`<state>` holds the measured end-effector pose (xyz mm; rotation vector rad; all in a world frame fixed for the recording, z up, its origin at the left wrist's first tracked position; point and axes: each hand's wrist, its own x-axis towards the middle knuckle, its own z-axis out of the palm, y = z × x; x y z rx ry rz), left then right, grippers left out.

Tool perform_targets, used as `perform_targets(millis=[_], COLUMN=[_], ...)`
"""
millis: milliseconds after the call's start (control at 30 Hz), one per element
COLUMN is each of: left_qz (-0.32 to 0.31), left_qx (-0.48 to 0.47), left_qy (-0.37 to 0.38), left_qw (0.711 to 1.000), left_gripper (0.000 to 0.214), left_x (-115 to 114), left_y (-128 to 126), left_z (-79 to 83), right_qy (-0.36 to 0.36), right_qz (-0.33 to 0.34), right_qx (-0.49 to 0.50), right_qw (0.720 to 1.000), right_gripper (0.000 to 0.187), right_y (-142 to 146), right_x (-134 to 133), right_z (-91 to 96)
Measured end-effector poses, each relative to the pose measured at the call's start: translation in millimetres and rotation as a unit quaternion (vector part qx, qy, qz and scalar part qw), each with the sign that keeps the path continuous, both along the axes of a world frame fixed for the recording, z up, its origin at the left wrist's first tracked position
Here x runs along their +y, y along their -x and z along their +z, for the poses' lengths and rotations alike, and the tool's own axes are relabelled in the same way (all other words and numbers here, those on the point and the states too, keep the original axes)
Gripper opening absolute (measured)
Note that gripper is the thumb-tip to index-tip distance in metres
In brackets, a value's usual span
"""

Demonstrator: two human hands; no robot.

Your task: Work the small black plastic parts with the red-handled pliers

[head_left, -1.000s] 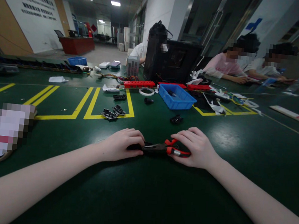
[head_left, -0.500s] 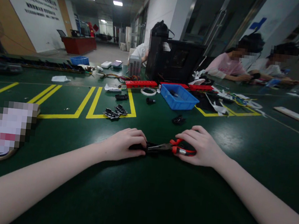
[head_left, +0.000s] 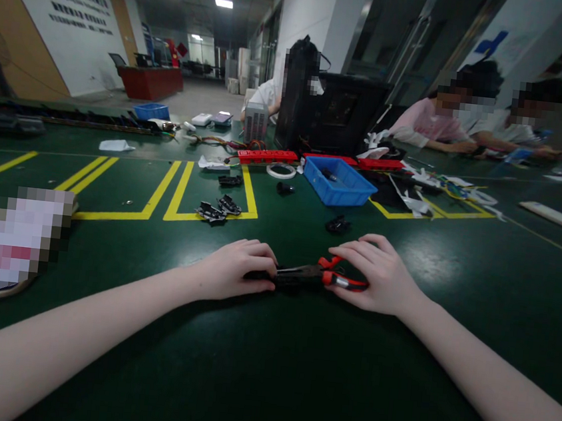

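My right hand [head_left: 377,277] is closed round the red and black handles of a pair of pliers [head_left: 336,280], whose jaws point left. Opposite it, my left hand [head_left: 239,270] grips a dark part [head_left: 260,275], mostly hidden by the fingers. The jaws meet this black part between my hands; exactly what they pinch is too dark to make out. Just beyond my hands, a small black piece [head_left: 338,224] lies on the green table [head_left: 264,369]. Further left, broken-looking black pieces [head_left: 218,209] rest by a yellow tape line.
A blue bin [head_left: 339,183] with dark items stands ahead, beside a white ring [head_left: 281,170] and a black cylindrical piece [head_left: 284,189]. Red power strips [head_left: 266,157] and a black computer case [head_left: 338,116] lie behind. A pixelated flat object [head_left: 11,242] is at left. Other people sit across the table.
The pliers have turned slightly, and their jaws look darker and less distinct against the black part. Both hands stay in nearly the same place; the view has shifted a little.
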<state>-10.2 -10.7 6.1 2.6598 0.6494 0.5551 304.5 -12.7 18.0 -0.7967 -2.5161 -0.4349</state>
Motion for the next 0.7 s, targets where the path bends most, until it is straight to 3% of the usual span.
perform_targets(millis=[200,700], left_qz=[0.001,0.014], left_qx=[0.000,-0.001], left_qy=[0.001,-0.004], left_qw=[1.000,1.000], left_gripper=[0.010,0.011], left_x=[0.3,-0.2], left_y=[-0.3,-0.7], left_z=[-0.1,-0.8], right_qy=[0.000,-0.085], right_qz=[0.006,-0.002], right_qx=[0.006,-0.005], right_qw=[1.000,0.996], right_gripper=[0.044,0.045], right_y=[1.5,4.6], right_x=[-0.1,-4.4], right_z=[-0.9,0.0])
